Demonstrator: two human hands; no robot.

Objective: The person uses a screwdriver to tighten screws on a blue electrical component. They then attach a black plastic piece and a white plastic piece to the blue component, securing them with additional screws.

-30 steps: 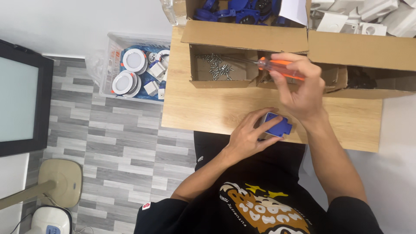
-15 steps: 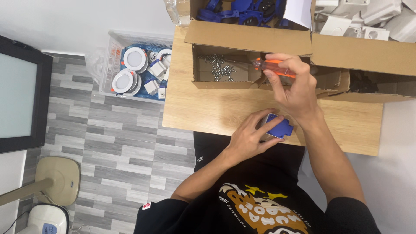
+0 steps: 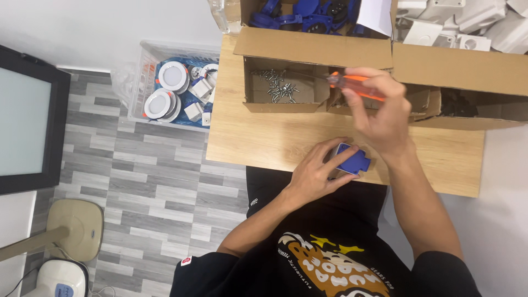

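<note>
My left hand (image 3: pixel 319 173) grips a small blue plastic part (image 3: pixel 352 161) at the near edge of the wooden table (image 3: pixel 258 140). My right hand (image 3: pixel 382 113) is closed around an orange-handled screwdriver (image 3: pixel 352 83), held above the open cardboard boxes. The tool's tip points left toward a small cardboard box (image 3: pixel 283 88) holding several loose screws (image 3: pixel 278 88). My right hand is just above and right of the blue part.
A larger cardboard box (image 3: pixel 308 11) at the back holds several blue parts. White plastic housings (image 3: pixel 462 25) lie at the back right. On the floor to the left a clear bin (image 3: pixel 176 88) holds round white lamps. A dark screen (image 3: pixel 25 118) stands far left.
My right hand with the screwdriver has stayed over the boxes, shifting slightly. My left hand keeps hold of the blue part at the table edge.
</note>
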